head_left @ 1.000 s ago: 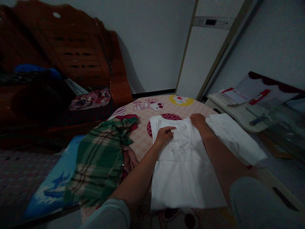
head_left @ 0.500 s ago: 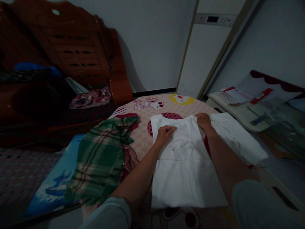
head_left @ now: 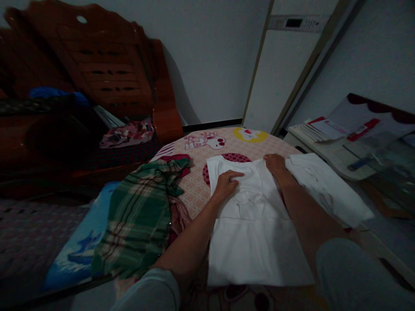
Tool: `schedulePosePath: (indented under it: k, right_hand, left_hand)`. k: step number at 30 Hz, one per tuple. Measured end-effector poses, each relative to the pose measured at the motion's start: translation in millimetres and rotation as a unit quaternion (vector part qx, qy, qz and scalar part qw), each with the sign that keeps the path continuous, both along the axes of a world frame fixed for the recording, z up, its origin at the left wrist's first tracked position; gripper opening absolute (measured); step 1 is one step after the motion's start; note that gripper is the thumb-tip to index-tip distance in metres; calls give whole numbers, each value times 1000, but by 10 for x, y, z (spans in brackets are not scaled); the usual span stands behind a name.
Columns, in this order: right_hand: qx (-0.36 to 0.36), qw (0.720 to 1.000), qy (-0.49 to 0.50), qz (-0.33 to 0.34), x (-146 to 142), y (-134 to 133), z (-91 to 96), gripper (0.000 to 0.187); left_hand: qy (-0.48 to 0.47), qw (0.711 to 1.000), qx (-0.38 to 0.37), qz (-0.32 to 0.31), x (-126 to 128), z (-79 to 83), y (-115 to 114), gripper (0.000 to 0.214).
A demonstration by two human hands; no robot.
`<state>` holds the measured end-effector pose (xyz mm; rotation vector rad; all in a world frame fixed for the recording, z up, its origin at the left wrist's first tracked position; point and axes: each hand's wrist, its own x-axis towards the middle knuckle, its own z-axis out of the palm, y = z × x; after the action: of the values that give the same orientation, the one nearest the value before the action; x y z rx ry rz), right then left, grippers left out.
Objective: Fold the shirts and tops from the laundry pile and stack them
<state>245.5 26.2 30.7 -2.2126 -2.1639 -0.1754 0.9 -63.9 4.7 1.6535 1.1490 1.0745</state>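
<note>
A white garment (head_left: 256, 233) lies flat on a pink patterned bed sheet (head_left: 194, 190) in front of me. My left hand (head_left: 227, 181) rests on its upper part with the fingers curled, pinching the cloth near the neckline. My right hand (head_left: 275, 164) grips the garment's top right edge, fingers closed on the fabric. A second white piece of cloth (head_left: 327, 185) lies just right of my right forearm.
A green plaid shirt (head_left: 139, 216) lies crumpled to the left, over reddish clothes. A blue printed cloth (head_left: 78, 255) hangs at the bed's left edge. A dark wooden headboard (head_left: 106, 69) stands behind. A low table with papers (head_left: 327, 134) sits on the right.
Both hands have stayed on the garment's top edge, shifting only slightly. The view has drifted a little to the left and down.
</note>
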Motion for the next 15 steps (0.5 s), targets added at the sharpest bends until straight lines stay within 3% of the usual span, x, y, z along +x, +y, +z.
schedulePosePath:
  k: [3, 7, 12, 15]
  right_hand:
    - [-4, 1000, 12, -7, 36, 21, -23, 36]
    - [40, 997, 48, -46, -6, 2, -31, 36]
    - [50, 994, 91, 33, -117, -135, -165, 34]
    - [31, 995, 92, 22, -65, -141, -168, 38]
  left_hand:
    - [34, 998, -13, 52, 1, -18, 10, 44]
    - [57, 996, -4, 66, -1, -36, 16, 40]
    - [51, 997, 10, 58, -20, -48, 22, 39]
    - [53, 997, 21, 53, -31, -63, 25, 38]
